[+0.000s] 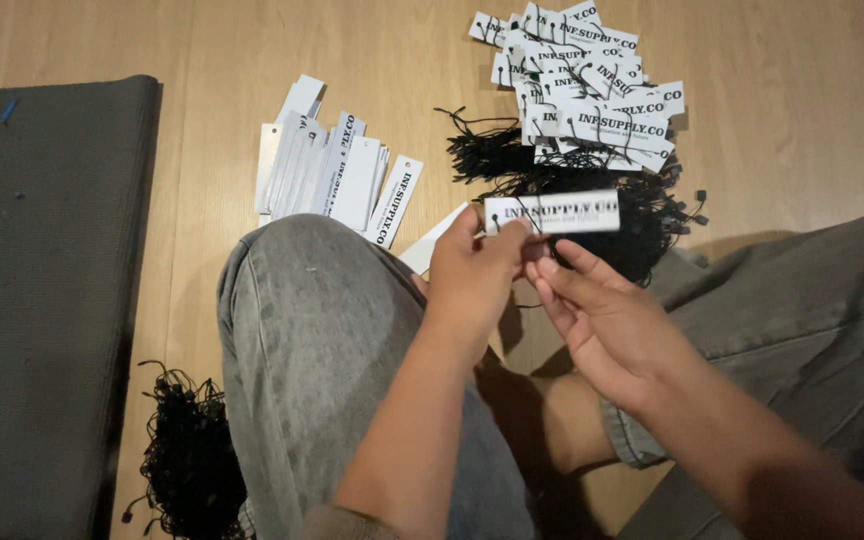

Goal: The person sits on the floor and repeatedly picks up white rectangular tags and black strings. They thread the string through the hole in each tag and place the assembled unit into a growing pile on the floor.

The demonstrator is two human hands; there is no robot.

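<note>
1. Head view, centre of frame: my left hand pinches one white paper tag by its left end, fingers closed on it, tag held level above the floor.
2. My right hand is half open just beside it, fingertips on a thin black string loop at the tag's hole.
3. I judge the stringing step in hand; next calls for drawing the loop through.
4. Upper right: finished strung tags over loose black strings.
5. Upper centre-left: blank tags.
</note>
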